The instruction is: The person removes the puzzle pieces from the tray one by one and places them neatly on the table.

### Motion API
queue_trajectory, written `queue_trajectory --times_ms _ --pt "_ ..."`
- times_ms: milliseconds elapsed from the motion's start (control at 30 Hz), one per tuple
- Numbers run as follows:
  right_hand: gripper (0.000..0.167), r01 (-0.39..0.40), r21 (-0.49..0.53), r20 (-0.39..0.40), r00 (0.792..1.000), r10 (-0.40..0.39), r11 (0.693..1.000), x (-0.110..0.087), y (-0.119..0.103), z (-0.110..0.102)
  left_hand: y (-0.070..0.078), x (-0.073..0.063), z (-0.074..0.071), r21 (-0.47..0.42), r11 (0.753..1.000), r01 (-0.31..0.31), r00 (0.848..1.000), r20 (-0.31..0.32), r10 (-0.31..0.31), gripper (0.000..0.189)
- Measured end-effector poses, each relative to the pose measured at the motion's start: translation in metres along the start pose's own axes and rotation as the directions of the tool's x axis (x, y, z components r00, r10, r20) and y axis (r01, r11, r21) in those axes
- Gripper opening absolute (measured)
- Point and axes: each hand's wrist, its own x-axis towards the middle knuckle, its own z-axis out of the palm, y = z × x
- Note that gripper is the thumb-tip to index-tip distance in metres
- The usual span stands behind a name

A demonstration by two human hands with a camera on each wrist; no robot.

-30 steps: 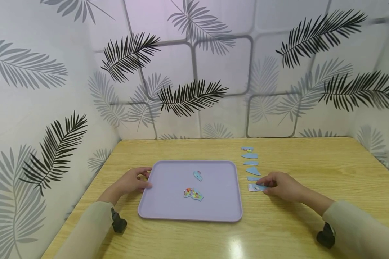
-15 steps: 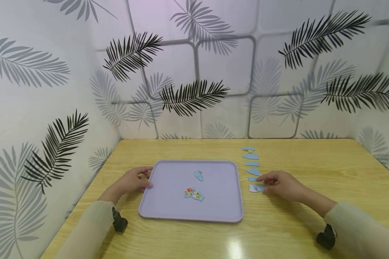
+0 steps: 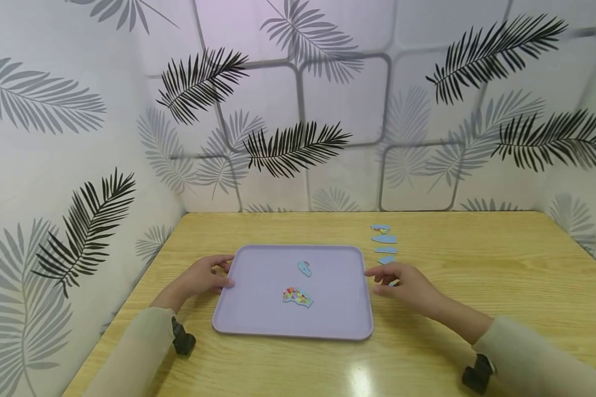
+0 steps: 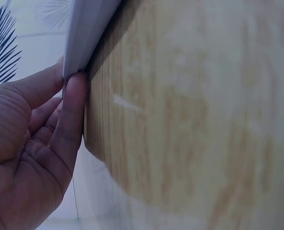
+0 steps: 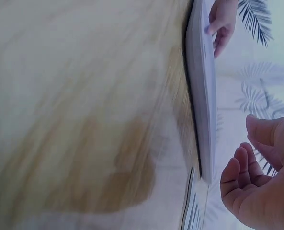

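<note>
My left hand [image 3: 203, 277] pinches the left rim of a pale lilac tray [image 3: 258, 311]. In the left wrist view its thumb and fingers [image 4: 73, 103] close on the tray edge [image 4: 86, 43]. Two puzzle pieces lie on the tray: a colourful one [image 3: 297, 297] at the middle and a smaller light-blue one [image 3: 304, 268] behind it. My right hand [image 3: 404, 285] hovers beside the tray's right rim, fingers loosely bent. The right wrist view shows its thumb and fingers [image 5: 230, 177] apart with nothing between them. It hides the nearer puzzle pieces; a bit of blue shows below its fingers.
More flat puzzle pieces run in a column right of the tray, among them a patterned one [image 3: 380, 228] and plain blue ones such as the pointed one [image 3: 384, 239]. The wooden table [image 3: 288, 364] meets a leaf-patterned wall [image 3: 328, 182] at the back.
My right hand has left the nearest puzzle pieces in the column and moved left to the tray's right rim, covering those pieces. My left hand and the tray have stayed put.
</note>
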Motion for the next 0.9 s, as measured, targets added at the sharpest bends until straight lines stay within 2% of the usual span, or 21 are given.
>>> queue_trajectory --times_ms 167,533,700,900 --pt "0.032 -0.009 0.04 -0.007 1.0 0.009 0.999 0.005 -0.014 0.018 0.001 0.0 -0.001 0.008 1.0 -0.002 1.0 -0.005 0.002 0.069" --pt "0.032 -0.064 0.011 -0.018 0.998 0.064 0.998 0.024 -0.032 0.066 0.0 0.001 0.0 0.0 1.0 -0.007 1.0 -0.008 0.007 0.069" --pt "0.032 -0.056 -0.002 -0.008 0.998 0.056 0.998 0.031 -0.037 0.082 -0.001 0.002 0.001 -0.001 1.0 -0.013 1.0 -0.006 0.013 0.069" --pt "0.034 -0.032 -0.023 0.041 0.999 0.033 0.999 0.04 -0.036 0.093 -0.002 0.001 0.0 -0.001 1.0 -0.017 1.0 -0.007 0.017 0.069"
